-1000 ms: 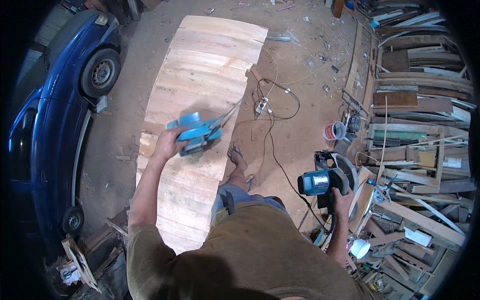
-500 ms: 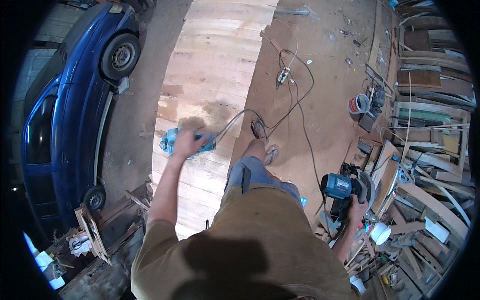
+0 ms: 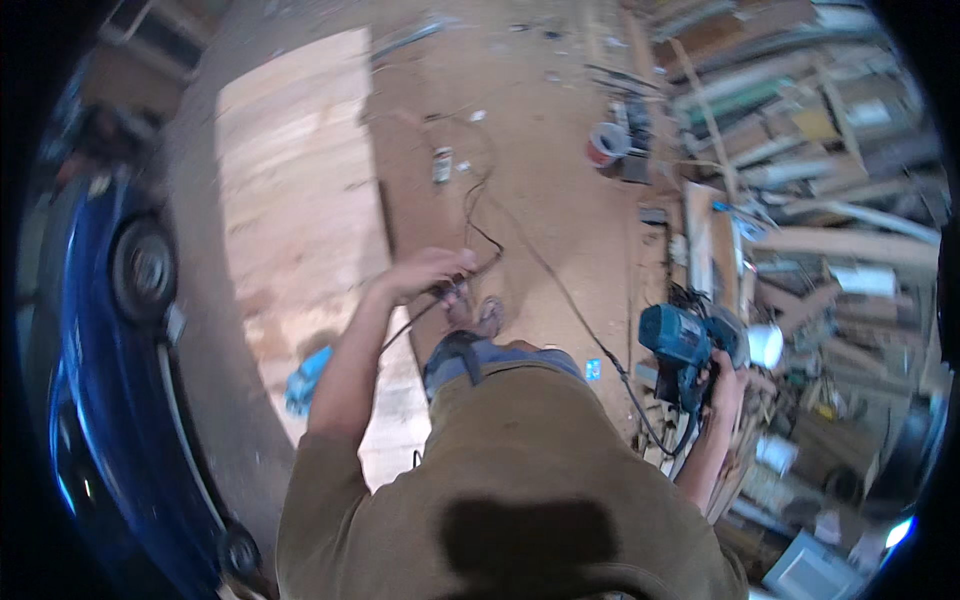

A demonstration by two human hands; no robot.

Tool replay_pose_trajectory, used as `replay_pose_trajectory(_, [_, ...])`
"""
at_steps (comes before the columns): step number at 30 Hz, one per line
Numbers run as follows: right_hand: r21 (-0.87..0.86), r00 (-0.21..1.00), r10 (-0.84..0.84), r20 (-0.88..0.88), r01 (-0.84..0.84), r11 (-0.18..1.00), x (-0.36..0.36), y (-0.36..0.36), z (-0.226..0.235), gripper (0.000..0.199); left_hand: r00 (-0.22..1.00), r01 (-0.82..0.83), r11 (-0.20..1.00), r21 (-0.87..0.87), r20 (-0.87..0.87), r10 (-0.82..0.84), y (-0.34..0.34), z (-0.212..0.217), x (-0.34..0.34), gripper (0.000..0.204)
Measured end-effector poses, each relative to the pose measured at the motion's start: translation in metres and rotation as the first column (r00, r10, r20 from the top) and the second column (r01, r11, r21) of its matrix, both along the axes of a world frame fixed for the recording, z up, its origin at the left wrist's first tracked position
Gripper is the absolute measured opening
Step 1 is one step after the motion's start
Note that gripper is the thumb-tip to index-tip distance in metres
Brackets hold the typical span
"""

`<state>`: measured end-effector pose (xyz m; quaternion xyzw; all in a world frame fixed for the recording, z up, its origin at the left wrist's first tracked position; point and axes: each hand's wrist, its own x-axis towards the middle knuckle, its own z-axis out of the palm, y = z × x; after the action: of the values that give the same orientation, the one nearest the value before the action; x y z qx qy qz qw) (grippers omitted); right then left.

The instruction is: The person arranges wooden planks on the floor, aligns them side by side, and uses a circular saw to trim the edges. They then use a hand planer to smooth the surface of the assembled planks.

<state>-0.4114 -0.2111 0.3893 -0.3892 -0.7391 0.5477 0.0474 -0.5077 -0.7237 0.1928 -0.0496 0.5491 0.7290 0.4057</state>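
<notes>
My left hand (image 3: 430,270) is in front of my body, past the right edge of the wooden boards (image 3: 300,190), closed around a dark power cord (image 3: 400,330). The cord runs from beneath my left forearm, where a blue power tool (image 3: 308,380), apparently an electric planer, lies on the boards. My forearm covers part of that tool, and motion blurs it. Out to my right, my right hand (image 3: 727,385) grips the handle of a teal circular saw (image 3: 680,335). The saw's own cord loops down and then away across the floor.
A blue car (image 3: 130,380) stands along the left. On the dirt floor lie a power strip (image 3: 442,163) and trailing cords near my feet (image 3: 480,312). A bucket (image 3: 607,145) stands farther off, and heaps of scrap wood (image 3: 800,230) line the right side.
My left hand has let go of the blue tool on the boards and moved right, onto the cord. My right hand still holds the saw. The whole view has turned.
</notes>
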Motion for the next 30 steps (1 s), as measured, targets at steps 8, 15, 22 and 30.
replay_pose_trajectory(8, [-0.224,0.954,-0.154,-0.258,0.096,0.970,-0.009,0.039,0.074,0.025,0.872,-0.489,0.872,0.033,0.052,0.487,-0.020,0.076,-0.119,0.060])
replay_pose_trajectory(15, [-0.240,0.953,-0.149,-0.264,0.084,0.967,-0.060,0.094,0.054,0.032,0.888,-0.388,0.916,0.101,-0.226,0.401,-0.085,0.128,-0.130,0.048])
replay_pose_trajectory(22, [-0.195,1.000,0.017,0.015,-0.014,0.981,-0.201,0.206,-0.026,0.021,0.843,-0.531,0.735,-0.422,-0.349,0.409,-0.022,0.176,-0.221,0.055])
replay_pose_trajectory(30, [-0.324,0.950,0.312,0.004,-0.294,0.899,-0.401,0.254,-0.046,0.021,0.853,-0.507,0.114,-0.854,-0.479,0.210,-0.010,0.213,-0.249,0.046])
